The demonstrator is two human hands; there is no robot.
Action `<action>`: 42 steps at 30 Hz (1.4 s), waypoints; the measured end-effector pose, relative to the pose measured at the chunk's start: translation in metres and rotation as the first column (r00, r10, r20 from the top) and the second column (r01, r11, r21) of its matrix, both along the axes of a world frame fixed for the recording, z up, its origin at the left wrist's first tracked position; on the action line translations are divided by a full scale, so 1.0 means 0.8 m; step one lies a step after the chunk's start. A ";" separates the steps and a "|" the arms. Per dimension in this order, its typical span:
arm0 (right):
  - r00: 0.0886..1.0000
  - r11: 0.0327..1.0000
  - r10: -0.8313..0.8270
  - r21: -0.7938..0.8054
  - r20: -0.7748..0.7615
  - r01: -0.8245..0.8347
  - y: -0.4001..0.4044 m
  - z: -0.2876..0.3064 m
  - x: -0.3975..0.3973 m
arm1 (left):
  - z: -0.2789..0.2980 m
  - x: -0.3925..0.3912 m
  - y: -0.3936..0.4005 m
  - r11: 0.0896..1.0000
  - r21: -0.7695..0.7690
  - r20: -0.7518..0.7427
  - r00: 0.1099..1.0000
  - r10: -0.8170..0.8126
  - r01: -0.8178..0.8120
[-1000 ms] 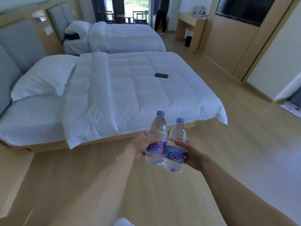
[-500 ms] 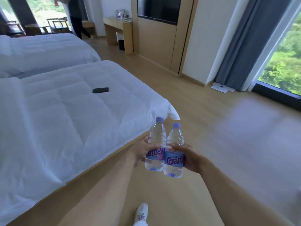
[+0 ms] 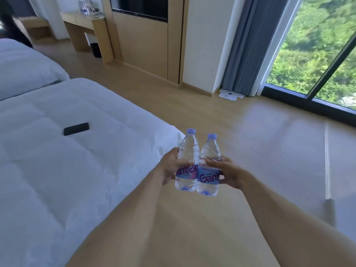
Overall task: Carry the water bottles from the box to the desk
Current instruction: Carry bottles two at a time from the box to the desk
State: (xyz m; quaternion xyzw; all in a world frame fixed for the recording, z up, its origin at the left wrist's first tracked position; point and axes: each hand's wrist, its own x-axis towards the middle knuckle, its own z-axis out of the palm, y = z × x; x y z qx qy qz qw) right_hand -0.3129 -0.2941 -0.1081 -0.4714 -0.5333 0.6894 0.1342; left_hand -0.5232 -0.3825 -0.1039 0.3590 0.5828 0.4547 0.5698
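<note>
Holding two clear water bottles upright and side by side, the person keeps both arms stretched out over the pale wooden floor (image 3: pixel 250 151). The left hand (image 3: pixel 169 166) wraps its fingers around the left bottle (image 3: pixel 187 160) at the label, and the right hand (image 3: pixel 229 173) curls around the right bottle (image 3: pixel 209 166) in the same way, thumb lying across the front just above the blue label. The two bottles touch along their sides; each has a pale blue cap and purple lettering on the label, and the left one stands slightly higher in the view than the right.

To the left, a bed with a white quilt (image 3: pixel 57 170) fills the near side of the scene, its corner reaching almost to the left hand. A black phone (image 3: pixel 76 128) lies flat on the quilt, well apart from the bottles. A second white bed (image 3: pixel 23 68) sits farther off at the left edge.

At the far left stands a light wooden desk (image 3: pixel 84 22) against the wall, with some small clear items on top that are too blurred to identify. Right of it a dark screen (image 3: pixel 140 5) is set in wooden panelling. Farther right, a grey curtain (image 3: pixel 250 45) hangs beside a large window (image 3: pixel 317 45) showing green foliage, and white papers (image 3: pixel 230 94) lie on the floor at the curtain's foot.
</note>
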 end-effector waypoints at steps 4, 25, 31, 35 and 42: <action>0.999 0.999 -0.039 0.018 0.019 0.039 0.046 0.005 -0.003 | -0.004 -0.010 0.062 0.999 -0.027 -0.014 1.000 -0.023 0.023; 1.000 1.000 -0.004 -0.026 -0.005 0.004 0.467 -0.018 0.051 | -0.007 0.048 0.459 0.988 -0.127 -0.084 0.993 0.081 -0.091; 0.999 0.999 0.033 -0.034 -0.002 -0.033 0.568 -0.015 0.035 | -0.008 0.033 0.551 0.984 -0.139 -0.112 0.989 0.095 -0.110; 0.999 0.999 0.047 -0.029 0.020 -0.046 0.635 -0.013 0.002 | -0.015 0.003 0.611 0.982 -0.140 -0.117 0.987 0.113 -0.129; 0.995 0.996 0.090 0.017 0.047 -0.090 0.769 -0.007 -0.094 | -0.035 -0.086 0.743 0.972 -0.105 -0.085 0.976 0.201 -0.209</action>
